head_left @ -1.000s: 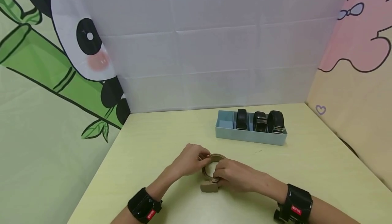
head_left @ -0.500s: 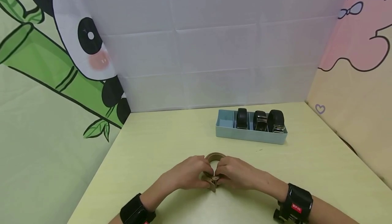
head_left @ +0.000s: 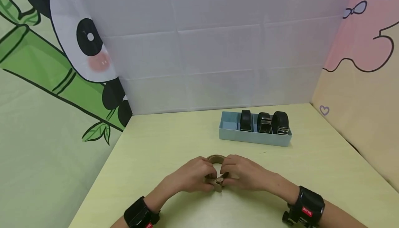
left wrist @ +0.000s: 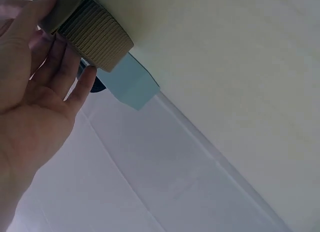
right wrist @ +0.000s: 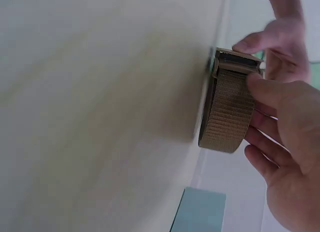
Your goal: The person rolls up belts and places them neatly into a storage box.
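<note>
A tan woven belt [head_left: 215, 159], rolled into a coil, stands on edge at the front middle of the table. My left hand [head_left: 194, 175] pinches the buckle end on its near left side. From the other side my right hand [head_left: 246, 173] grips the coil, fingertips inside the ring. The ribbed webbing of the belt [left wrist: 100, 39] shows past the left fingers in the left wrist view. In the right wrist view, the metal buckle [right wrist: 239, 61] lies between the left thumb and the right thumb. Fingers partly hide the buckle in the head view.
Behind the hands stands a light blue divided box [head_left: 252, 138]. Three rolled black belts [head_left: 245, 120] sit in its compartments, and the leftmost compartment holds nothing. A white sheet [head_left: 187, 54] hangs behind the pale table [head_left: 162, 134].
My left hand has come down from the coil's upper left to the buckle, which has turned from lying broadside. The right hand stays on the coil, its fingers shifted slightly.
</note>
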`<state>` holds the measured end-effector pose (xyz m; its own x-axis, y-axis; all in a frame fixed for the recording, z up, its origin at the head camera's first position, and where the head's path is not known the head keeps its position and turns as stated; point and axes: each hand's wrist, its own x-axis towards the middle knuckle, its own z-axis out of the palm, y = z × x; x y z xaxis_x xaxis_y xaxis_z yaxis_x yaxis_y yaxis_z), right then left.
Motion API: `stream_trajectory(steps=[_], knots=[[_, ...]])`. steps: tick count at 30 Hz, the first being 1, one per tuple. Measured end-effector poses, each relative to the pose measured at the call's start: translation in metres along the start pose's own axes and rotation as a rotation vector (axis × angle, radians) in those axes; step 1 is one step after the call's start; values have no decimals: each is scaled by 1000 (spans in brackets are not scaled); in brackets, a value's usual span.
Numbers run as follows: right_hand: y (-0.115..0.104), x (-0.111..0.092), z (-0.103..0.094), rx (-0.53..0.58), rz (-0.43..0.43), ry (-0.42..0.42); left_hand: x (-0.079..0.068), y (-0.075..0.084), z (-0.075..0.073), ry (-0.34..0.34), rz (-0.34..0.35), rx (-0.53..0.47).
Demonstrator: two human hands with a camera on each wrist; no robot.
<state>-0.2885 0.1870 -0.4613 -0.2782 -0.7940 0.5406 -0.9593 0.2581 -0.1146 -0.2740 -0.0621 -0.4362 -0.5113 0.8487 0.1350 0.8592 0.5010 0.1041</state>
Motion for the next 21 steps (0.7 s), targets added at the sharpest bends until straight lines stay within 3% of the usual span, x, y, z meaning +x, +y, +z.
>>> stream_trajectory(steps=[3,6,8,10,13,15,18,21], knots=[[6,-4,-11,47,133,164,-4,-9,0,91,-30,-184],[7,-6,-24,118,378,318,-5,-17,0,230,-66,-388],[5,-6,-32,248,540,354,-4,-18,-2,325,-111,-500],[1,-5,-37,454,650,333,0,-17,-3,408,-175,-586],[-6,-1,-44,775,738,266,9,-11,-5,499,-269,-691],[-8,2,-46,896,765,251,16,-7,-5,542,-303,-735],[-9,8,-47,947,801,284,25,-2,-4,583,-307,-782],[-6,10,-49,917,825,308,34,0,-4,590,-299,-801]])
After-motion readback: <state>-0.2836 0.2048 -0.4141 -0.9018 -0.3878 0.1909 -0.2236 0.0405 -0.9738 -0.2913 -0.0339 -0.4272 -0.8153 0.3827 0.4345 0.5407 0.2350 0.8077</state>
